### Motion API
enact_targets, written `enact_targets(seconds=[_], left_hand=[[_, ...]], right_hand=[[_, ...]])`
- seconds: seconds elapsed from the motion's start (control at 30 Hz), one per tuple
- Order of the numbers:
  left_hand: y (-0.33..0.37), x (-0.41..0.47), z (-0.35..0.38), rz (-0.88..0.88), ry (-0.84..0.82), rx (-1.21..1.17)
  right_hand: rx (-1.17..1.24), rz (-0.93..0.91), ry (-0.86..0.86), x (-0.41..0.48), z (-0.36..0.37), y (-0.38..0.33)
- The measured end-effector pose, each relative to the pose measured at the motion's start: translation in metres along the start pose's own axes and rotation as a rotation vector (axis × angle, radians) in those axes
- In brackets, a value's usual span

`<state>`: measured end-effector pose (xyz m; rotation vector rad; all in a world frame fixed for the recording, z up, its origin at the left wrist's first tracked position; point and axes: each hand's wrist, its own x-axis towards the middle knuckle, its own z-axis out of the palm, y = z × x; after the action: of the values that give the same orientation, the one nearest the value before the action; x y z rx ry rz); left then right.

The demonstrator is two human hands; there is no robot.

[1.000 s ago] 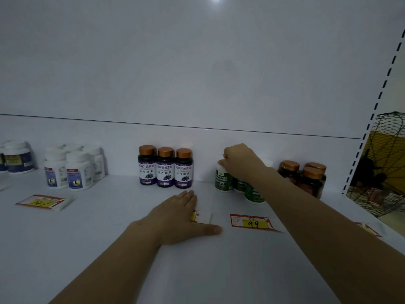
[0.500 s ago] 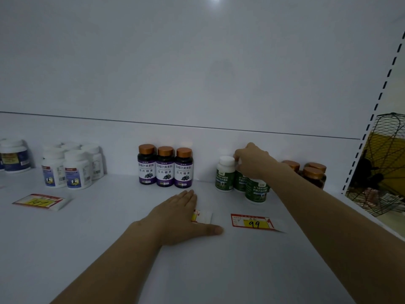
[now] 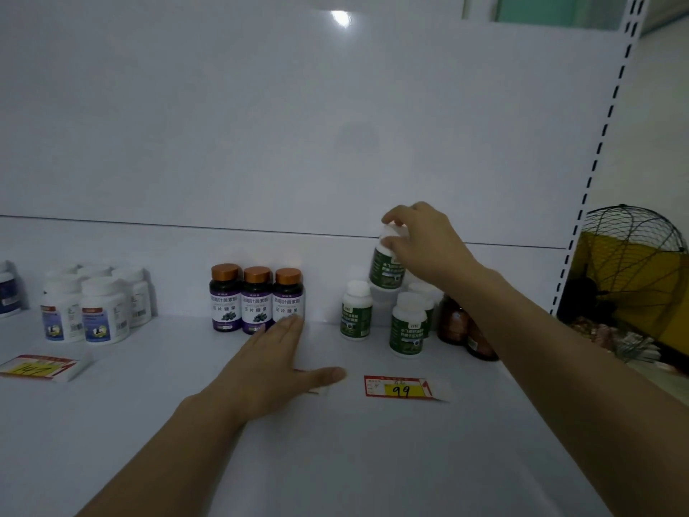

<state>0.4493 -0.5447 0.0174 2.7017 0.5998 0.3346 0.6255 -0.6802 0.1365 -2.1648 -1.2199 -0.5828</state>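
My right hand (image 3: 425, 244) grips the white cap of a green-labelled bottle (image 3: 387, 271) and holds it in the air above the other green-labelled bottles. Two of those stand in plain sight, one (image 3: 356, 311) to the left and one (image 3: 408, 326) nearer the front, with more white caps behind them. My left hand (image 3: 272, 363) lies flat on the white shelf (image 3: 335, 460), fingers straight, covering a small price card whose corner shows under the thumb.
Three purple-labelled dark bottles (image 3: 256, 298) with copper caps stand just beyond my left fingertips. Brown bottles (image 3: 456, 324) sit behind my right forearm. White bottles (image 3: 93, 305) stand at left. Price cards reading 99 (image 3: 400, 388) and 147 (image 3: 37, 367) lie on the shelf. A wire basket (image 3: 634, 270) is at right.
My right hand has lifted a green-labelled bottle by its cap off the shelf. My left hand stays flat on the card. The camera has moved closer.
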Motion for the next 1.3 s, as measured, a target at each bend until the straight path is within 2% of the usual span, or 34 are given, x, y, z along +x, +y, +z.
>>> enact_targets(seconds=[0.2,0.37,0.57,0.67,0.87,1.3], left_hand=[[0.032,-0.004,-0.01,0.04,0.117,-0.205],[0.065,0.002,-0.002,0.139,0.016,-0.423],[0.07,0.009,0.008,0.171,-0.007,-0.572],[0.062,0.008,0.01,0.174,-0.008,-0.645],[0.055,0.009,0.011,0.175,-0.062,-0.715],[0.057,0.008,0.01,0.186,-0.082,-0.762]], right_hand=[[0.198,-0.025,0.029,-0.029,-0.027,-0.017],[0.301,0.049,-0.021,-0.053,-0.017,-0.015],[0.396,0.128,0.033,-0.067,0.005,-0.002],[0.433,0.152,-0.019,-0.07,0.012,0.001],[0.58,0.213,-0.108,-0.071,0.016,0.008],[0.634,0.206,-0.1,-0.071,0.017,0.008]])
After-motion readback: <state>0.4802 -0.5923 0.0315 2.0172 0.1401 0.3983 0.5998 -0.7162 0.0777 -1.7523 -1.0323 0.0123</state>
